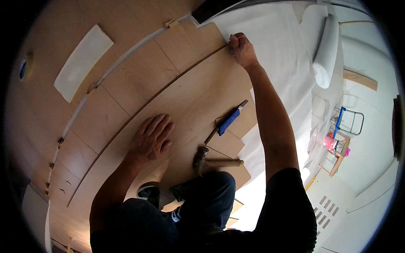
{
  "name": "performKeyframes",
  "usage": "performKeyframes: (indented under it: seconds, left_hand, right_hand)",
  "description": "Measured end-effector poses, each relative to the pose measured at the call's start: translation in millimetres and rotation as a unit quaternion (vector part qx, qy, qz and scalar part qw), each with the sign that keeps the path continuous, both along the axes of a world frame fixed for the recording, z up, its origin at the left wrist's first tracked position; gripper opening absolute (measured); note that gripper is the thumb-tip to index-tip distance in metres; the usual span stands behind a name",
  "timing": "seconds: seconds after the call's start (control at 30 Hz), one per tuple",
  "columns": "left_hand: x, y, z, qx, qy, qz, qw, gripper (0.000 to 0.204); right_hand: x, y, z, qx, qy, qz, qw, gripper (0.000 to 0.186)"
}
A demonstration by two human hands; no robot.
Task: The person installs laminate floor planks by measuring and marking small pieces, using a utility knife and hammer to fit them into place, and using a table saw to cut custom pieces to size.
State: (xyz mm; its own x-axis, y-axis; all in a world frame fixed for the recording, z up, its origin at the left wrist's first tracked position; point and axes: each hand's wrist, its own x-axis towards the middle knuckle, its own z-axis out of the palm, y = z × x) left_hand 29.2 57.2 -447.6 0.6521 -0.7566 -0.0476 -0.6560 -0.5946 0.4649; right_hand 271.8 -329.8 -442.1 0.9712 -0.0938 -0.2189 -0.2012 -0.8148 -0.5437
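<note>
My left hand (152,137) lies flat, fingers apart, on a long light wood floor plank (190,97). My right hand (241,49) reaches far forward and pinches the plank's far end where it meets the white underlay sheet (274,46). A dark gap line (139,110) runs between this plank and the laid planks (139,71) beyond it. A hammer with a wooden handle (215,161) rests by my knee, and a blue-handled tool (230,120) lies on the plank between my arms.
A rolled white underlay (327,50) lies at the right. Short plank offcuts (228,145) sit near the hammer. A pale board (82,61) and a tape roll (23,69) lie at the left past the wall strip with wooden spacers (171,23). A small stand with coloured items (337,143) is at right.
</note>
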Motion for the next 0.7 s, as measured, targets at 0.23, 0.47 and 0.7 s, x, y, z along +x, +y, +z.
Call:
performKeyframes:
  seconds: [0.23,0.47,0.7]
  left_hand:
    - [0,-1,2,-0.017,0.011,0.008,1.0,0.055]
    - [0,0,7,-0.025,0.006,0.008,1.0,0.054]
    - [-1,3,17,-0.003,0.023,0.001,1.0,0.059]
  right_hand:
    - [4,-5,-7,-0.023,-0.022,0.035,0.999,0.031]
    - [-5,3,7,-0.01,-0.152,-0.069,0.986,0.027]
    - [-198,-14,51,-0.038,-0.059,-0.105,0.992,0.032]
